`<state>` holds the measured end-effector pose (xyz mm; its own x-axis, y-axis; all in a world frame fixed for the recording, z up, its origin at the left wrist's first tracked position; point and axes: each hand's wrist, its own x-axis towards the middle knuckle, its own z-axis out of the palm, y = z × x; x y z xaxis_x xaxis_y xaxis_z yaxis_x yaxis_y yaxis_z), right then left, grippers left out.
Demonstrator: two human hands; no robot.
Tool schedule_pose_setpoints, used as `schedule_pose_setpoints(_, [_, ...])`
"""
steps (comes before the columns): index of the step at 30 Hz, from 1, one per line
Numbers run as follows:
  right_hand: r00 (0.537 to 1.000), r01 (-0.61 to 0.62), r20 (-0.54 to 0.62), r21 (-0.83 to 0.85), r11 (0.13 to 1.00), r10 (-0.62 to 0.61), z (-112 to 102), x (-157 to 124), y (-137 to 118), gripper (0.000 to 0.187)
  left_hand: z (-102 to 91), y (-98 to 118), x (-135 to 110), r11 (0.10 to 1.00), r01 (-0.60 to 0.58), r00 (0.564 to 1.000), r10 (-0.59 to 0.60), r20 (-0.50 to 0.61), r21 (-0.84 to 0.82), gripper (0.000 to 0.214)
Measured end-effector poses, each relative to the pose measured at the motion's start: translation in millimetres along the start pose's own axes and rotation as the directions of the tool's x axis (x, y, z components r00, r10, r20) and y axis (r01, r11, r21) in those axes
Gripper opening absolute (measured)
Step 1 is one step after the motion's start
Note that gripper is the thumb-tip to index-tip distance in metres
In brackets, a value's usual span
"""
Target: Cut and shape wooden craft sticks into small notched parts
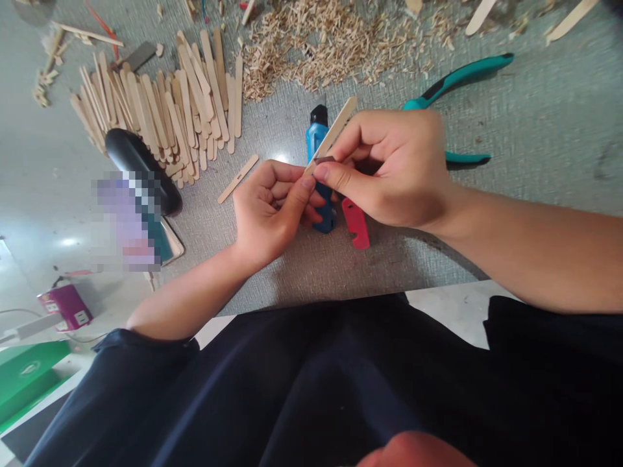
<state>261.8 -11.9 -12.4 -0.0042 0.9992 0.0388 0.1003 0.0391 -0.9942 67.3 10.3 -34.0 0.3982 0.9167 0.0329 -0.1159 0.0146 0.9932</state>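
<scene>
My left hand (270, 214) pinches the lower end of a wooden craft stick (342, 121), which slants up to the right. Against the stick, my right hand (396, 168) grips a small dark blade (325, 159) between thumb and fingers. The blade meets the stick just beyond my left fingertips; its exact edge is hard to make out. Beneath both hands lies a blue utility knife (316, 135) with a black tip, partly covered. A red plastic piece (357, 225) rests below my right hand. Left of my left hand lies a craft stick with a small slot (238, 178).
Many craft sticks (156, 110) lie piled at upper left, beside a black case (143, 170). Wood shavings (316, 42) cover the top middle. Teal-handled pliers (462, 76) lie behind my right hand. A purple box (68, 306) sits at far left.
</scene>
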Motion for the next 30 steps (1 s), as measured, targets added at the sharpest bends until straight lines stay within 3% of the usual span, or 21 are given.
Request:
schedule_pose_setpoints(7, [1.000,0.002,0.026,-0.033,0.999,-0.001,-3.1,-1.3,-0.9,0.036,0.4,3.3,-2.0,0.999,-0.003,1.000,0.003,0.004,0.032,0.041])
schedule_pose_setpoints(16, [1.000,0.007,0.025,-0.071,0.997,-0.005,-1.1,-10.0,-4.2,0.031,3.1,-9.6,-12.8,0.973,-0.221,0.975,0.219,0.040,0.065,0.018])
schedule_pose_setpoints(20, [1.000,-0.006,0.031,-0.019,1.000,0.007,0.4,-8.3,-1.3,0.037,3.4,-4.9,-11.6,0.987,-0.159,0.986,0.159,0.044,0.012,0.019])
schedule_pose_setpoints(24, [1.000,-0.012,0.026,0.152,0.988,0.009,1.7,-1.6,3.7,0.053,3.0,0.7,-7.2,0.997,-0.051,0.997,0.054,0.052,-0.049,0.024])
schedule_pose_setpoints(30, [0.991,0.075,-0.129,0.304,0.950,-0.037,2.6,7.2,7.6,0.057,-2.6,-7.4,-5.1,0.995,-0.092,0.993,0.094,0.067,-0.031,0.034])
